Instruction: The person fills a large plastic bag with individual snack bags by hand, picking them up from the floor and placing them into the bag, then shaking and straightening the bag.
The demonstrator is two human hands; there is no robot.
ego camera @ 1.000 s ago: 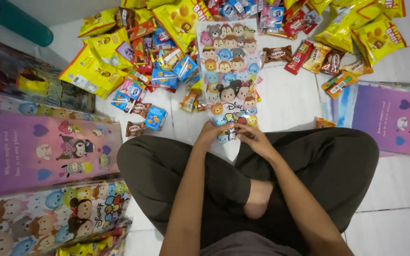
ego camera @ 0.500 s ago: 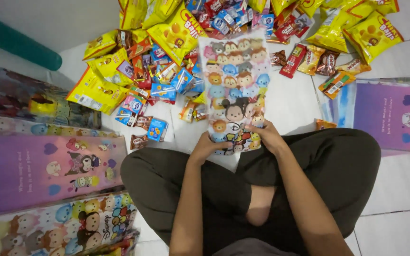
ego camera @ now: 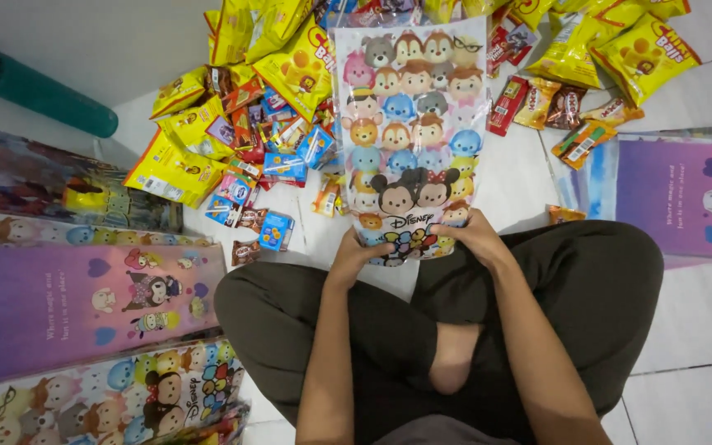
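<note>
Sitting cross-legged on the white tiled floor (ego camera: 686, 321), the person holds a tall clear plastic gift bag printed with rows of round cartoon animal heads (ego camera: 409, 124) upright by its near edge, just above the knees.

Left hand (ego camera: 354, 254): fingers curled shut on the bag's lower left corner, thumb on the printed face. Right hand (ego camera: 473, 235): closed on the lower right corner in the same way. Whether the near edge is the mouth or the base, I cannot tell.

Judgement: the step in hand looks like spreading the bag open or flat. To do it well, keep both pinches at the very corners, pull evenly outward, and keep the film taut so it does not crease.

Beside the left knee lie flat bags in purple with small cartoon figures (ego camera: 84, 305); a similar purple one (ego camera: 686, 198) lies on the right. Beyond the bag, a heap of small blue, red and brown snack packets (ego camera: 265, 156) and, farther, yellow snack pouches (ego camera: 644, 49).
</note>
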